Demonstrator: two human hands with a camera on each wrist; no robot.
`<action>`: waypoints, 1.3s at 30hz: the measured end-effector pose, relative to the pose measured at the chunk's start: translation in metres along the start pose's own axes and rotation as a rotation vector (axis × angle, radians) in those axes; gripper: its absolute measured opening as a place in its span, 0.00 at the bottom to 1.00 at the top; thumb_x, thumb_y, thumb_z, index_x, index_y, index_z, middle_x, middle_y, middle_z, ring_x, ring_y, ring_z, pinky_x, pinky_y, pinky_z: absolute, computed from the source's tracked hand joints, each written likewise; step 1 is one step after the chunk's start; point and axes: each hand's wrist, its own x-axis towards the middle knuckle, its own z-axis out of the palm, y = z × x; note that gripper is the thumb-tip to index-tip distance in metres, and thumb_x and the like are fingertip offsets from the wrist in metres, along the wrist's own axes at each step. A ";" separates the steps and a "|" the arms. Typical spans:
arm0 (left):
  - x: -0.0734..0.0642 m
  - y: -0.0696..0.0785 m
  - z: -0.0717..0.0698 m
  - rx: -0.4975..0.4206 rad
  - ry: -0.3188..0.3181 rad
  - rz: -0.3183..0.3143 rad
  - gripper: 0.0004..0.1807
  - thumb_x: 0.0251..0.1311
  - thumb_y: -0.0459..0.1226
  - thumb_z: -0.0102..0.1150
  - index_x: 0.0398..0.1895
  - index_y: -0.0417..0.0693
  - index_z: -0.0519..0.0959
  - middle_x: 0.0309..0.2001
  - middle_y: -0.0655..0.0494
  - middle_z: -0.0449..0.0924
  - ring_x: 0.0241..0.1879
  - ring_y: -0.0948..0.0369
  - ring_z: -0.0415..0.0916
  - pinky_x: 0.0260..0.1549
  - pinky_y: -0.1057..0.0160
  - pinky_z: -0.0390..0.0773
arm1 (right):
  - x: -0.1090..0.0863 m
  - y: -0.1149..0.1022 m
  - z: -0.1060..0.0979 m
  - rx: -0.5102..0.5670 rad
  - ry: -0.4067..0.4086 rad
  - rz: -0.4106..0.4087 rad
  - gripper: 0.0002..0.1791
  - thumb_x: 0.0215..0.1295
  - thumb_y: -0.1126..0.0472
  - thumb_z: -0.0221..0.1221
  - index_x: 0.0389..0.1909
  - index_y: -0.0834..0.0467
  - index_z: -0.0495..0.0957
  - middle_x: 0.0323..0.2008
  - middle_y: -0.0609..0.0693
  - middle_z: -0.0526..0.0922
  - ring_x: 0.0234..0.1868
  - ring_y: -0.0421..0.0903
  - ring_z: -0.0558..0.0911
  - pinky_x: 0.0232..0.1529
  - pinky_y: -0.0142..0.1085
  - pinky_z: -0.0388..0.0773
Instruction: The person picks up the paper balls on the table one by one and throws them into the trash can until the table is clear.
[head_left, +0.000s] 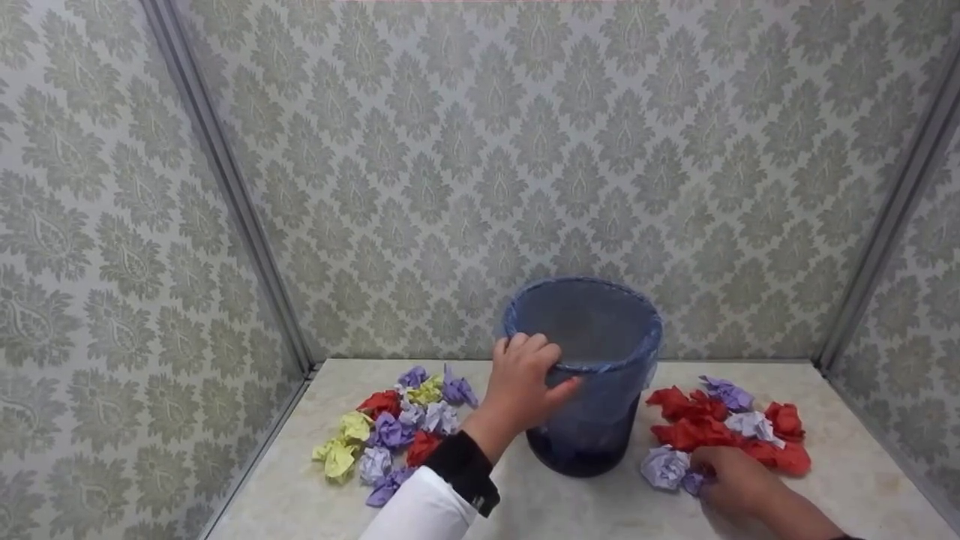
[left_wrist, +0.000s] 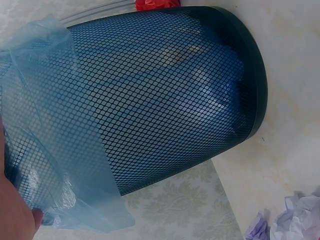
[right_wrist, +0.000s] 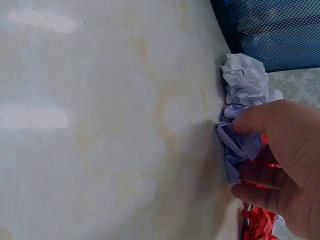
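Observation:
A dark mesh wastebasket (head_left: 581, 427) lined with a thin blue bag (left_wrist: 75, 150) stands upright mid-table. My left hand (head_left: 525, 382) grips its near left rim, fingers over the edge and thumb outside. To the right of the basket, my right hand (head_left: 739, 480) has its thumb and fingers around a crumpled purple paper ball (right_wrist: 240, 140), low at the table. Touching that ball is a crumpled white paper ball (right_wrist: 245, 77). Just behind the hand lie red paper balls (head_left: 694, 433), another white one (head_left: 752, 426) and a purple one (head_left: 726, 393).
Left of the basket lies a pile of crumpled paper: yellow balls (head_left: 335, 459), purple balls (head_left: 391, 430), red balls (head_left: 380, 403) and white balls (head_left: 375, 465). Patterned wall panels (head_left: 465, 150) enclose the pale table (head_left: 600, 510) at the back and both sides.

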 end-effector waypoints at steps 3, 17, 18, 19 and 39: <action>-0.001 0.000 0.000 -0.002 0.009 0.006 0.25 0.59 0.64 0.61 0.29 0.55 0.74 0.32 0.60 0.71 0.37 0.58 0.67 0.44 0.53 0.65 | -0.001 -0.001 -0.001 0.002 -0.003 -0.015 0.17 0.57 0.67 0.67 0.47 0.50 0.84 0.38 0.46 0.82 0.41 0.46 0.78 0.46 0.44 0.80; 0.000 -0.001 0.001 -0.020 0.001 -0.004 0.24 0.60 0.63 0.60 0.28 0.55 0.73 0.32 0.60 0.71 0.38 0.58 0.68 0.45 0.51 0.67 | -0.015 0.001 -0.032 -0.041 0.030 -0.156 0.16 0.55 0.66 0.68 0.45 0.52 0.83 0.39 0.46 0.82 0.41 0.46 0.77 0.46 0.46 0.82; 0.000 -0.001 0.001 -0.020 0.001 -0.004 0.24 0.60 0.63 0.60 0.28 0.55 0.73 0.32 0.60 0.71 0.37 0.58 0.68 0.45 0.52 0.67 | -0.015 0.001 -0.035 -0.038 0.032 -0.165 0.15 0.55 0.66 0.68 0.45 0.52 0.83 0.39 0.46 0.83 0.41 0.46 0.78 0.46 0.46 0.82; 0.000 -0.001 0.001 -0.020 0.002 -0.002 0.24 0.60 0.63 0.60 0.28 0.55 0.73 0.32 0.60 0.71 0.37 0.58 0.68 0.45 0.52 0.67 | -0.016 0.000 -0.039 -0.035 0.032 -0.169 0.15 0.56 0.65 0.68 0.45 0.52 0.83 0.39 0.46 0.83 0.41 0.46 0.78 0.46 0.46 0.83; 0.000 -0.002 0.001 -0.019 -0.016 -0.002 0.24 0.61 0.64 0.59 0.29 0.55 0.73 0.31 0.61 0.69 0.36 0.58 0.66 0.42 0.54 0.64 | -0.051 -0.034 -0.134 -0.098 0.225 -0.345 0.12 0.63 0.59 0.65 0.48 0.55 0.80 0.40 0.51 0.84 0.38 0.45 0.82 0.32 0.36 0.79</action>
